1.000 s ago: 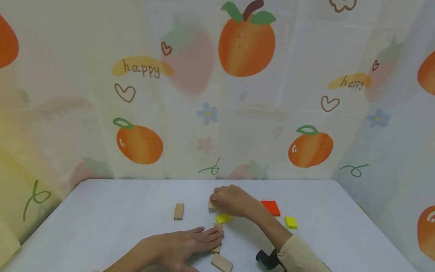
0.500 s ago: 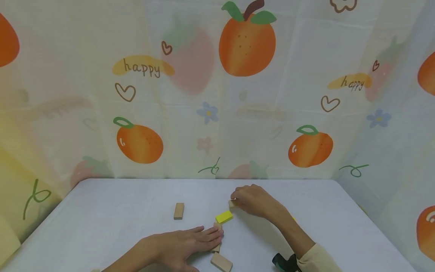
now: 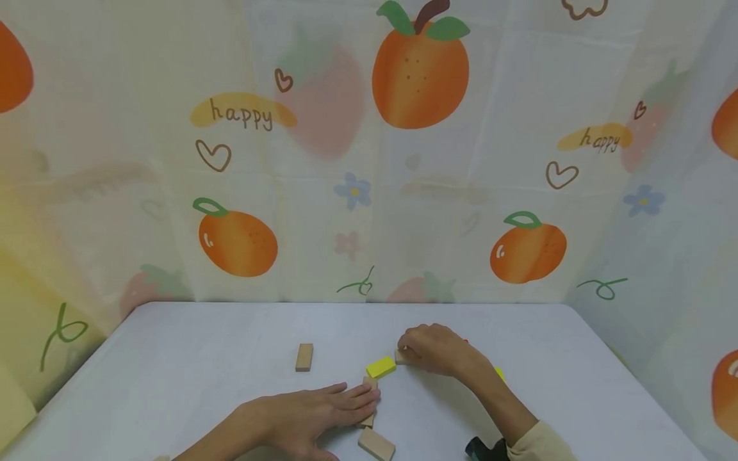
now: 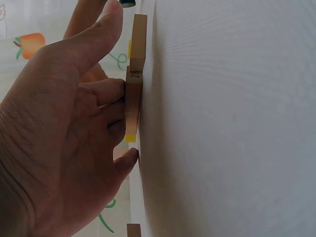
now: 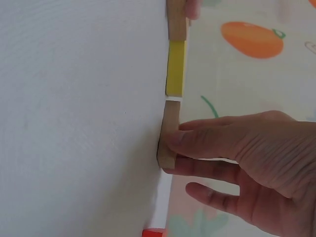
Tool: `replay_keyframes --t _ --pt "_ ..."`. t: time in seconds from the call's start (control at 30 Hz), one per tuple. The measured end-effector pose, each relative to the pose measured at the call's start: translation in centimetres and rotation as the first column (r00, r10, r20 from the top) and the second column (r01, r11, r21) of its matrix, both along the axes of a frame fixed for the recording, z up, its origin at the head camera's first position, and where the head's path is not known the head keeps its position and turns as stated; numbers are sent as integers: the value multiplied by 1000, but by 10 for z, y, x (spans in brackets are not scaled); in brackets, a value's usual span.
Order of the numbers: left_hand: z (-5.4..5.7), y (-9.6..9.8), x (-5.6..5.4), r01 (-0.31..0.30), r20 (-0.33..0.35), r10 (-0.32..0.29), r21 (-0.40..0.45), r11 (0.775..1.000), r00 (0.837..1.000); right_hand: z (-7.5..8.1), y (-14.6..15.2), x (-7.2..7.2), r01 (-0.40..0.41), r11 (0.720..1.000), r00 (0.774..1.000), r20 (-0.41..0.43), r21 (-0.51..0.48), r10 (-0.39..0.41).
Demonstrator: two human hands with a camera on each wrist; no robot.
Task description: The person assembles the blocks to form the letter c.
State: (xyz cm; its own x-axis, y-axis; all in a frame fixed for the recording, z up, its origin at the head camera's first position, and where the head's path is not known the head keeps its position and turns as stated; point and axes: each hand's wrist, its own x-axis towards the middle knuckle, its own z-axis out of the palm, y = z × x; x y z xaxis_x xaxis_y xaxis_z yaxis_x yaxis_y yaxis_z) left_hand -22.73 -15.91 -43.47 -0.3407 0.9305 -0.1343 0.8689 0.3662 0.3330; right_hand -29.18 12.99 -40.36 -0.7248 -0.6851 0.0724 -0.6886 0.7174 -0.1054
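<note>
My right hand [image 3: 441, 349] pinches a plain wooden block [image 5: 170, 116] between thumb and fingers, low on the white table, just right of a yellow block [image 3: 381, 367]. A narrow gap shows between these two in the right wrist view. My left hand [image 3: 305, 416] lies with straight fingers over another wooden block [image 4: 132, 106], whose ends peek out from under them. That block's far end meets the yellow one. A further wooden block [image 3: 377, 444] lies angled at its near end, forming a bent line with the others.
One wooden block [image 3: 303, 357] lies apart at the left. Behind my right forearm, a yellow block [image 3: 500, 372] and a red block [image 5: 154, 233] are mostly hidden. The white table [image 3: 190, 358] ends at a fruit-printed curtain [image 3: 421, 211]. A black wrist device [image 3: 486, 450] shows at the right sleeve.
My right hand has carried its wooden block rightward from behind the yellow block, then slightly nearer, to the yellow block's right end. My left hand has stayed in place.
</note>
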Motion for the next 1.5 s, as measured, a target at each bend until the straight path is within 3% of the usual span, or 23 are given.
replay_keyframes --t 0.2,0.53,0.7,1.07,1.5 --pt "1 1 -1 -8 27 8 -12 1000 1000 3 0 1 5 1000 999 37 -11 -5" --pt "1 0 -1 0 5 0 -5 1000 1000 2 -1 3 -8 1000 1000 -9 26 8" --pt "0 0 0 4 -38 -4 -6 1000 999 2 -3 3 -4 999 1000 -8 32 4" --pt "5 1 4 3 -62 -4 -13 1000 998 5 -4 5 -26 999 1000 -16 39 26" --pt "5 1 3 -3 -17 3 -20 1000 1000 3 -7 4 3 999 1000 13 44 -4"
